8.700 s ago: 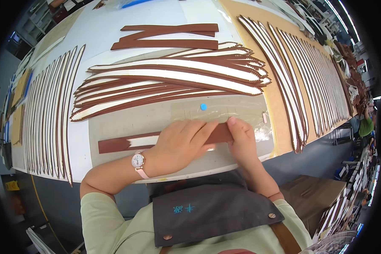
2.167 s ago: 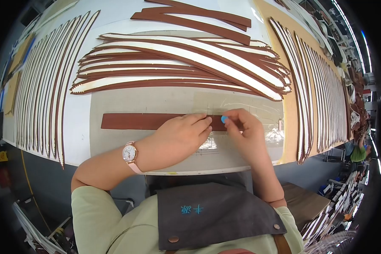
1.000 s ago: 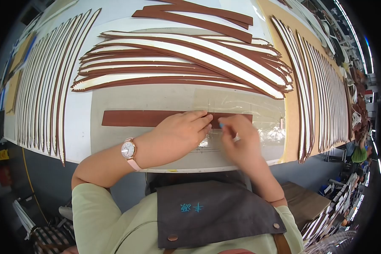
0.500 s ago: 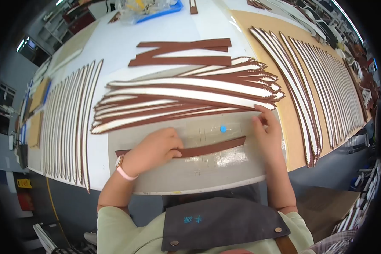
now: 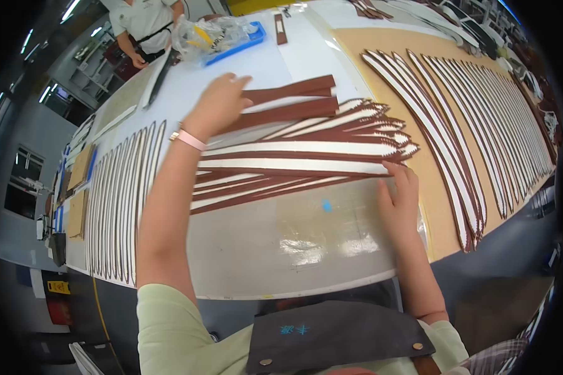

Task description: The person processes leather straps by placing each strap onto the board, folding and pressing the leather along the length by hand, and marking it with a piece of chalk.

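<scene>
My left hand [image 5: 221, 105] is over the plain brown strips [image 5: 294, 111] at the back, fingers apart, its fingertips beside their left part. In front of them lies a pile of brown strips with white centres and notched ends [image 5: 300, 165]. My right hand [image 5: 399, 199] is at the right end of this pile, thumb and index finger apart, the index fingertip at a strip's end. A small blue disc [image 5: 326, 205] rests on the grey mat [image 5: 244, 250].
Rows of brown-and-white strips stand at the left [image 5: 116, 212] and on the tan board [image 5: 350, 44] at the right. A blue tray [image 5: 238, 49] with plastic bags is at the back. Beyond the table's far left is another person [image 5: 145, 25].
My left hand has moved up and away from the mat to the back strips. The brown strip that lay on the mat is gone from there. My right hand remains by the pile's end.
</scene>
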{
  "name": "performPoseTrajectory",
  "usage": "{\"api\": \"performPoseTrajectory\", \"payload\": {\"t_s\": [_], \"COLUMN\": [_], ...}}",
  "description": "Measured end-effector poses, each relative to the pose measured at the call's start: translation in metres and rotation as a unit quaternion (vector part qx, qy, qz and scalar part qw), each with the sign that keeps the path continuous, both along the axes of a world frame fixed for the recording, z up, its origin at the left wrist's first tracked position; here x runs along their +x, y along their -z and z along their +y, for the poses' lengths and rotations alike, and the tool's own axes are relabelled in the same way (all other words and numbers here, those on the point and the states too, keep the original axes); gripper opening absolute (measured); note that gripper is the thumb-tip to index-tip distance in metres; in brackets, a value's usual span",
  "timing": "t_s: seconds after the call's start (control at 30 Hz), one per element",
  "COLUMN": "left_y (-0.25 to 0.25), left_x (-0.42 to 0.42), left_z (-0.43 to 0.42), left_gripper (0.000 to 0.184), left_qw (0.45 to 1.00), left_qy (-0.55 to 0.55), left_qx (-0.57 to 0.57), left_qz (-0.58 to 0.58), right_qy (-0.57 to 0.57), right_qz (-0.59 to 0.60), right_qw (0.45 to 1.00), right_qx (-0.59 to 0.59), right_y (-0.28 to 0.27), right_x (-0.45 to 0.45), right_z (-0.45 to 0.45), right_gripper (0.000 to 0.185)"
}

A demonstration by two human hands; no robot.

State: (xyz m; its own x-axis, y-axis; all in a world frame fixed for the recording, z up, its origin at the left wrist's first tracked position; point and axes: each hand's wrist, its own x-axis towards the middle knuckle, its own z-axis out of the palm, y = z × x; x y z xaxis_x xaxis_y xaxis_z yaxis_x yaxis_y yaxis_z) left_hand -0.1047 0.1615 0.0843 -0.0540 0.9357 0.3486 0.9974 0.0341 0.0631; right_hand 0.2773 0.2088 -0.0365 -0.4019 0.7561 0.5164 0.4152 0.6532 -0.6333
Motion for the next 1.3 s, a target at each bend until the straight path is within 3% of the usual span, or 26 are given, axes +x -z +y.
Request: {"api": "performPoseTrajectory", "payload": {"t_s": [0.03, 0.07, 0.1, 0.13, 0.17, 0.2, 0.23, 0.27, 0.33, 0.4, 0.63, 0.77, 0.87, 0.93, 0.97, 1.03, 1.13, 1.17, 1.23, 1.3], "left_y": [0.004, 0.015, 0.003, -0.003, -0.012, -0.027, -0.033, -0.047, -0.061, -0.07, -0.079, -0.075, -0.072, -0.069, -0.065, -0.064, -0.063, -0.062, -0.057, -0.054], "left_x": [0.015, 0.034, 0.074, 0.117, 0.156, 0.179, 0.204, 0.219, 0.234, 0.248, 0.277, 0.295, 0.311, 0.319, 0.314, 0.318, 0.335, 0.332, 0.318, 0.287], "left_z": [0.005, 0.002, -0.006, -0.023, -0.042, -0.058, -0.076, -0.099, -0.125, -0.138, -0.139, -0.128, -0.117, -0.104, -0.103, -0.103, -0.105, -0.107, -0.112, -0.113], "left_gripper": [0.027, 0.024, 0.019, 0.014, 0.013, 0.012, 0.009, 0.008, 0.007, 0.006, 0.025, 0.037, 0.047, 0.047, 0.046, 0.046, 0.046, 0.044, 0.036, 0.023], "left_qw": [0.999, 0.992, 0.975, 0.905, 0.841, 0.808, 0.73, 0.63, 0.48, 0.4, 0.337, 0.273, 0.217, 0.228, 0.24, 0.209, 0.116, 0.115, 0.166, 0.262], "left_qy": [-0.012, 0.074, 0.108, 0.171, 0.244, 0.359, 0.408, 0.42, 0.45, 0.468, 0.521, 0.553, 0.586, 0.595, 0.608, 0.618, 0.605, 0.605, 0.6, 0.588], "left_qx": [-0.031, 0.009, -0.029, -0.036, -0.037, -0.022, 0.032, 0.03, 0.039, 0.048, 0.136, 0.229, 0.337, 0.427, 0.402, 0.368, 0.315, 0.286, 0.247, 0.226], "left_qz": [0.014, -0.105, -0.194, -0.387, -0.481, -0.466, -0.548, -0.652, -0.752, -0.786, -0.773, -0.753, -0.705, -0.642, -0.641, -0.663, -0.722, -0.734, -0.742, -0.731], "right_qy": [0.011, 0.015, 0.011, 0.008, 0.008, -0.006, -0.014, -0.023, -0.019, -0.013, -0.002, 0.0, -0.004, -0.004, -0.005, -0.005, -0.004, -0.003, -0.003, -0.001], "right_qz": [-0.009, -0.01, -0.019, -0.016, -0.017, 0.0, -0.005, -0.009, -0.033, -0.051, -0.045, -0.031, -0.054, -0.05, -0.049, -0.043, -0.047, -0.049, -0.044, -0.036], "right_qw": [1.0, 1.0, 1.0, 1.0, 1.0, 1.0, 1.0, 1.0, 0.999, 0.998, 0.999, 0.998, 0.999, 0.999, 0.999, 0.999, 0.999, 0.999, 0.999, 0.999], "right_qx": [0.013, 0.024, 0.005, 0.003, 0.0, -0.017, -0.01, -0.002, -0.017, -0.029, -0.024, -0.051, -0.008, -0.008, -0.007, 0.0, 0.005, 0.007, 0.01, 0.013], "right_y": [0.001, 0.004, 0.002, 0.008, 0.008, 0.004, 0.012, 0.02, 0.018, 0.02, 0.031, 0.033, 0.032, 0.03, 0.03, 0.032, 0.03, 0.028, 0.027, 0.026], "right_x": [0.001, 0.001, 0.002, 0.003, 0.002, 0.0, 0.002, 0.003, 0.005, 0.005, 0.006, 0.005, 0.006, 0.005, 0.004, 0.003, 0.003, 0.002, 0.001, 0.001], "right_z": [0.001, 0.0, 0.0, 0.003, 0.001, -0.001, 0.004, 0.009, 0.011, 0.012, 0.014, 0.012, 0.013, 0.011, 0.011, 0.012, 0.01, 0.009, 0.009, 0.007], "right_gripper": [0.04, 0.042, 0.044, 0.045, 0.046, 0.048, 0.046, 0.045, 0.043, 0.043, 0.041, 0.041, 0.04, 0.039, 0.039, 0.039, 0.039, 0.039, 0.038, 0.037]}}
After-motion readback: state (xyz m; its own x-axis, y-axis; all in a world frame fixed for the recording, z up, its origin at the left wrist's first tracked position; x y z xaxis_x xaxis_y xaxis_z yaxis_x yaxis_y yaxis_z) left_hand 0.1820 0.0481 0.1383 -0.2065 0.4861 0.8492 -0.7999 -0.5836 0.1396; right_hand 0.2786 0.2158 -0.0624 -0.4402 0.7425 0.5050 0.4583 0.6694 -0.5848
